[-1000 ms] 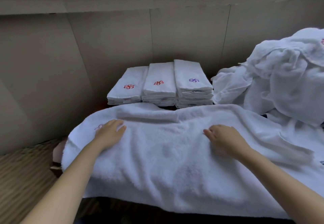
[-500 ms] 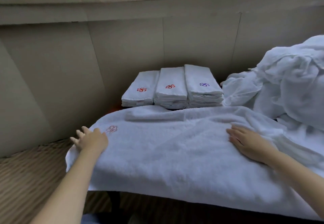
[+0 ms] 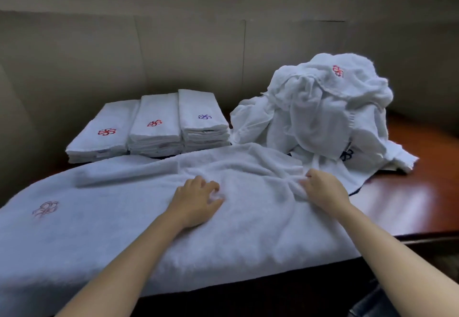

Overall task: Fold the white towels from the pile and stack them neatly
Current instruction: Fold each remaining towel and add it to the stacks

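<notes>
A large white towel lies spread across the table's front, with a faint red flower emblem near its left end. My left hand sits at the towel's middle, fingers bent and pinching the fabric. My right hand grips a bunched fold near the towel's right end, and wrinkles radiate from it. Behind stand three stacks of folded towels, two with red emblems and one with purple. The unfolded towel pile heaps up at the back right.
The dark red wooden table shows bare at the right, and its front edge runs just below my right forearm. A beige wall and a window sill close off the back.
My left hand slid from the towel's left end, near the emblem, to its middle. My right hand went from lying flat to gripping a fold. The view swung to the right.
</notes>
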A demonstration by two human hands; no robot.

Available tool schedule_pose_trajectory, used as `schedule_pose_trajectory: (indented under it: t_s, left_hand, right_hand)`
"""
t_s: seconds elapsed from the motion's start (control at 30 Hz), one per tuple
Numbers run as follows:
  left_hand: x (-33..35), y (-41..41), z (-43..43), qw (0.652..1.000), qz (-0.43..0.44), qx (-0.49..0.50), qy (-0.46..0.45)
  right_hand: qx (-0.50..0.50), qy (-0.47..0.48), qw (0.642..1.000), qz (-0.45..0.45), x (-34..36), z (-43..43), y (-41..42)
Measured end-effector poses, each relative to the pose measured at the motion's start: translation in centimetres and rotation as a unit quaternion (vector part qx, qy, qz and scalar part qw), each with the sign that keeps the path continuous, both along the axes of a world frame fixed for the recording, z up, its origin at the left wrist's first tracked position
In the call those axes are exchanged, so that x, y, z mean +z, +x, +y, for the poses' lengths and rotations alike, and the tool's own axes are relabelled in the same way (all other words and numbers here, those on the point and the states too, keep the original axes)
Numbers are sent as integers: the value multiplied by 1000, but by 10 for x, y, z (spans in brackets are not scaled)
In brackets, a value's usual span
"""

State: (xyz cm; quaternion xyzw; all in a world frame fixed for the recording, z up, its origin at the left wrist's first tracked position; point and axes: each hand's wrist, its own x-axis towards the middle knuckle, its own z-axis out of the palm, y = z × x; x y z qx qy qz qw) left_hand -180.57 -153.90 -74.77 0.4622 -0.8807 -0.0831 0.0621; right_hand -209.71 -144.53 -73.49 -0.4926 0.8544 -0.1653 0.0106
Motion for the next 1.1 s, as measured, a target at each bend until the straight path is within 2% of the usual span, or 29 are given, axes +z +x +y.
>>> schedule_pose_trajectory:
  t_s: [0.1, 0.2, 0.27, 0.37, 0.43, 0.5, 0.57, 0.63, 0.73, 0.83, 0.9, 0.97, 1.1]
  left_hand:
    - [11, -8, 1, 998, 17, -42, 36]
    - [17, -9, 10, 990, 56, -83, 96]
    - [21, -5, 17, 985, 79, -94, 119]
    - [28, 6, 19, 973, 126, -86, 174]
    - [35, 17, 11, 954, 210, -46, 210]
    - [38, 33, -10, 947, 267, 30, 178]
    - [40, 55, -40, 958, 248, 114, 88]
    - [38, 82, -70, 956, 224, 185, 40]
    - [32, 121, -109, 958, 152, 242, 27]
    - [29, 144, -134, 964, 37, 263, 33]
    - [33, 150, -143, 966, -40, 247, 60]
    - [42, 151, -147, 963, -76, 225, 128]
    - [65, 156, -147, 926, -112, 228, 280]
  right_hand:
    - [-75, -50, 995, 48, 5, 6, -20]
    - [-157, 3, 983, 98, 10, 8, -34]
    - [-166, 12, 975, 144, 11, 2, -30]
    - [-59, -50, 974, 211, 17, -21, -3]
    - [61, -69, 972, 217, 21, -43, 23]
    - [157, -51, 965, 204, 21, -68, 49]
    - [195, -11, 962, 193, 19, -91, 65]
    - [197, 28, 961, 190, 13, -112, 69]
    - [205, 90, 956, 189, 6, -137, 61]
    - [227, 126, 952, 163, 8, -152, 50]
    - [232, 168, 942, 175, 13, -159, 44]
    - [227, 217, 931, 187, 19, -163, 40]
    - [193, 258, 931, 172, 31, -163, 35]
